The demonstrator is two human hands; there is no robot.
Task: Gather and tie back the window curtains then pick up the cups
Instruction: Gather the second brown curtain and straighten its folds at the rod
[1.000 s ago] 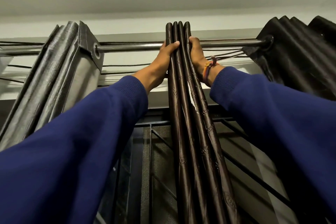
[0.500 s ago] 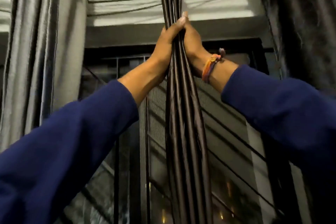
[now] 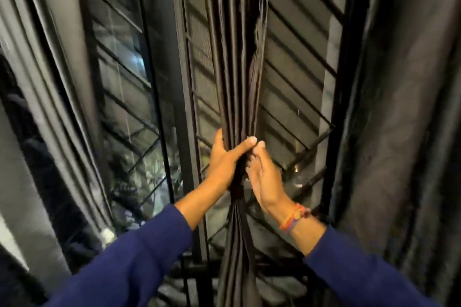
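While both sleeves [image 3: 129, 264] reach forward from the near edge of the view, the person is at the gathering step, and the tie is not yet made. The left hand [image 3: 224, 159] grips the middle curtain [image 3: 237, 57], fingers and thumb curled round the bunched pleats at about window mid-height. The right hand [image 3: 264, 177] lies flat against the bundle's right side, fingers straight and pressing, its fingertips just beside the left thumb; it clasps nothing. A wristband [image 3: 293, 217] sits on the right wrist.

The curtain hangs as a narrow rope between the two hands, pinched at the grip and fanning slightly below it. No tie-back, cord or hook can be made out, and no cups are in view.

Judgement on method: the left hand should keep its clamp at this height so the pleats do not spill. The right hand is best swept round the back of the bundle to collect the loose fold showing along the right edge above the grip. The fabric looks slick and glossy, so a light hold would likely let it slide; a firm squeeze is advised. The tie should go on at the pinch point, not below it.

Beyond the hands stand the window grille [image 3: 294, 97] and dark glass. A left curtain [image 3: 50, 57] and a right curtain [image 3: 404, 107] hang at the window's side edges, well apart from the middle one; whether either is tied cannot be told.
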